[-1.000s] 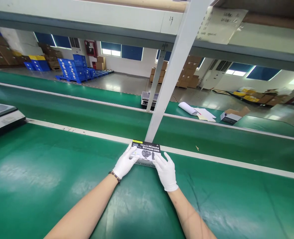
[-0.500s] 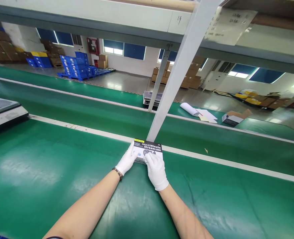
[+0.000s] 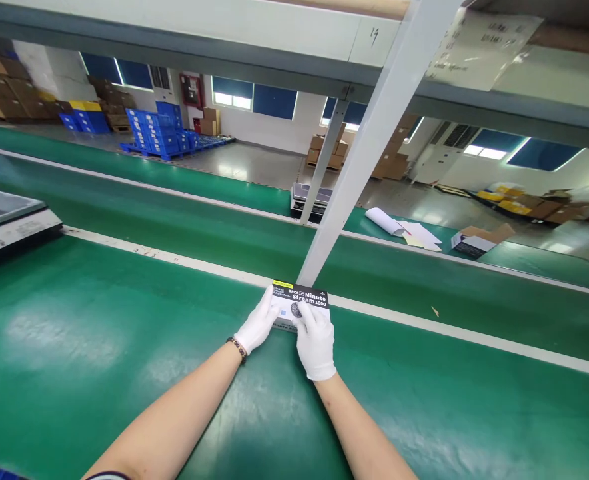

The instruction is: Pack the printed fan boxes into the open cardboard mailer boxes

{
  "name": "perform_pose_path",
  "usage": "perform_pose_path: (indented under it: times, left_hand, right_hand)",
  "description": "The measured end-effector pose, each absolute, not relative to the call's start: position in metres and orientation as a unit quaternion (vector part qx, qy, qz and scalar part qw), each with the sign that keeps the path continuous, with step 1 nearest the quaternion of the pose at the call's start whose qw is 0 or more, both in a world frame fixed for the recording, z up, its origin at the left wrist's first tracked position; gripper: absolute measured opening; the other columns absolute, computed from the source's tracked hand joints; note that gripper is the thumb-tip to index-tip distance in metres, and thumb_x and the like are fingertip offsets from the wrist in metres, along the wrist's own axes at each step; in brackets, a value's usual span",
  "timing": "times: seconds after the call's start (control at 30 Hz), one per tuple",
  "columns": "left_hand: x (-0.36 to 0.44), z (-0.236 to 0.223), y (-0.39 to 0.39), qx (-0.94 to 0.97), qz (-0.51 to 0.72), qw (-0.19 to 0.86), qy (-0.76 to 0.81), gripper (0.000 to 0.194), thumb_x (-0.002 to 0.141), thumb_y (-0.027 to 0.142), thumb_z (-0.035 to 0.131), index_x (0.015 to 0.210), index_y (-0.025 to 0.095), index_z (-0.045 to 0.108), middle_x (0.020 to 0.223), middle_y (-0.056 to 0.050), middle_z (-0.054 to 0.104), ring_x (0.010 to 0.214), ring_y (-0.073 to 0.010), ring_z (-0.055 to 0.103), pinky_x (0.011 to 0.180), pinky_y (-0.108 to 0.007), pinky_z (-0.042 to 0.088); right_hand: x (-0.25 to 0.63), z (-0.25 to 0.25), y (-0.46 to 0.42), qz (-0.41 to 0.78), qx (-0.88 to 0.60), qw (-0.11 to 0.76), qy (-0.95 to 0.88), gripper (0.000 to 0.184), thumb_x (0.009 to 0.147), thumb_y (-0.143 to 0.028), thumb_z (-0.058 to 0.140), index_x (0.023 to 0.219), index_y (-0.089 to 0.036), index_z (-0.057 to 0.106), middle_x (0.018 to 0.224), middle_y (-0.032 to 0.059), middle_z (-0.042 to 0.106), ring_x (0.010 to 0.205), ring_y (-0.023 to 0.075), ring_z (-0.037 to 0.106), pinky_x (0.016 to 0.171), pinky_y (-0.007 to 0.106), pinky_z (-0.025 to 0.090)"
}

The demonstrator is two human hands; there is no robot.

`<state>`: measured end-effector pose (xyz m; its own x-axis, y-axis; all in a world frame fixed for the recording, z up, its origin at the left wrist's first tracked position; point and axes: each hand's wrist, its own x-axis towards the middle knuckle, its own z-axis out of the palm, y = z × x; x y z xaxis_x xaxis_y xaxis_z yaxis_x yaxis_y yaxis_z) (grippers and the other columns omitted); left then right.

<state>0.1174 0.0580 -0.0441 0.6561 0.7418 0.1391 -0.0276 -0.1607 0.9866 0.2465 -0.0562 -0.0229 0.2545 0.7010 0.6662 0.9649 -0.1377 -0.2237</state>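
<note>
A small black-and-white product box (image 3: 285, 298), printed "ORCA Minute Stream 1000" with a yellow label strip, sits at the far edge of the green work surface, close to the foot of the slanting white post. My left hand (image 3: 258, 323), in a white glove, grips the box's left side with the thumb toward its front. My right hand (image 3: 315, 343), also gloved, is closed at the box's right front, its fingertips pressed on the printed top face. The right hand covers the lower right part of the box.
The white post (image 3: 359, 147) rises right behind the box to an overhead beam (image 3: 274, 27). A flat scale-like device (image 3: 17, 230) stands at left. Across the green conveyor (image 3: 199, 240) lie papers (image 3: 414, 233) and an open carton (image 3: 479, 241). Blue crates (image 3: 152, 133) are stacked farther back.
The view has shifted slightly, so the scene sits a little lower and to the right. My right fingers have moved a little on the box's top face; both hands stay on the box.
</note>
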Motion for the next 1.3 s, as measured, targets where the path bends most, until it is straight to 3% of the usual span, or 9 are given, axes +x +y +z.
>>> perform_pose_path:
  times: [0.23,0.33,0.43,0.7,0.8,0.9,0.97,1.1,1.3]
  left_hand:
    - [0.116,-0.042,0.055,0.733,0.28,0.553,0.283,0.072,0.096,0.052,0.039,0.155,0.016,0.017,0.153,-0.012,0.037,0.139,-0.0269,0.039,0.119,-0.043,0.027]
    - [0.116,-0.048,0.046,0.789,0.208,0.534,0.22,0.064,0.098,0.054,0.029,0.151,0.019,0.033,0.153,-0.008,0.038,0.143,-0.0229,0.034,0.12,-0.038,0.024]
    - [0.113,-0.054,0.039,0.85,0.131,0.49,0.144,0.054,0.098,0.051,0.03,0.138,0.024,0.053,0.145,-0.004,0.05,0.141,-0.0202,0.038,0.122,-0.037,0.019]
    - [0.098,-0.061,0.046,0.908,0.092,0.382,0.143,0.051,0.1,0.036,0.023,0.144,0.023,0.045,0.154,-0.004,0.036,0.146,-0.0187,0.026,0.122,-0.038,0.015]
    - [0.098,-0.059,0.043,0.912,0.098,0.368,0.152,0.05,0.1,0.035,0.025,0.143,0.022,0.047,0.153,-0.006,0.038,0.145,-0.0206,0.028,0.122,-0.04,0.016]
    - [0.098,-0.054,0.04,0.918,0.088,0.356,0.148,0.051,0.1,0.035,0.025,0.143,0.02,0.047,0.152,-0.008,0.038,0.145,-0.0225,0.028,0.121,-0.042,0.017]
    - [0.097,-0.052,0.04,0.921,0.083,0.352,0.141,0.052,0.1,0.035,0.024,0.143,0.019,0.047,0.153,-0.008,0.037,0.145,-0.0225,0.029,0.121,-0.042,0.018]
    - [0.094,-0.054,0.044,0.929,0.09,0.335,0.125,0.05,0.1,0.033,0.023,0.143,0.022,0.047,0.152,-0.006,0.04,0.145,-0.0215,0.029,0.121,-0.04,0.02]
    - [0.097,-0.061,0.037,0.929,0.174,0.309,0.108,0.049,0.097,0.033,0.026,0.133,0.024,0.058,0.138,-0.006,0.058,0.133,-0.0237,0.047,0.114,-0.039,0.032]
  right_hand:
    - [0.237,0.008,-0.054,-0.079,-0.763,0.196,-0.611,0.024,0.092,-0.025,0.048,0.102,-0.024,0.071,0.107,0.0066,0.07,0.092,0.0204,0.061,0.082,0.033,0.047]
    - [0.223,0.006,-0.062,-0.124,-0.767,0.176,-0.605,0.026,0.092,-0.034,0.052,0.11,-0.027,0.068,0.12,0.0096,0.065,0.107,0.0276,0.056,0.092,0.047,0.043]
    - [0.234,-0.003,-0.081,-0.214,-0.776,0.149,-0.575,0.022,0.092,-0.035,0.053,0.097,-0.023,0.071,0.124,0.0135,0.062,0.111,0.0342,0.052,0.088,0.057,0.04]
    - [0.345,0.017,-0.209,-0.286,-0.801,0.194,-0.488,0.044,0.098,-0.024,0.029,0.09,-0.016,0.071,0.09,0.0177,0.067,0.088,0.0265,0.059,0.081,0.05,0.042]
    - [0.3,0.012,-0.244,-0.259,-0.765,0.196,-0.556,0.05,0.101,-0.031,0.027,0.073,-0.023,0.068,0.071,0.0061,0.066,0.068,0.0182,0.059,0.066,0.032,0.046]
    - [0.239,-0.014,-0.255,-0.138,-0.7,0.163,-0.681,0.054,0.101,-0.034,0.034,0.051,-0.022,0.053,0.048,-0.0049,0.052,0.047,0.0095,0.048,0.051,0.021,0.039]
    - [0.228,-0.031,-0.246,-0.087,-0.705,0.147,-0.688,0.049,0.1,-0.032,0.035,0.059,-0.023,0.059,0.056,-0.004,0.059,0.056,0.0105,0.055,0.062,0.022,0.044]
    - [0.281,-0.043,-0.191,-0.165,-0.801,0.123,-0.563,0.036,0.096,-0.036,0.04,0.112,-0.018,0.067,0.112,0.0137,0.071,0.104,0.0242,0.064,0.089,0.041,0.048]
    - [0.317,-0.046,-0.108,-0.216,-0.841,0.129,-0.48,0.041,0.096,-0.034,0.037,0.118,-0.014,0.066,0.117,0.0185,0.069,0.109,0.0278,0.065,0.094,0.046,0.048]
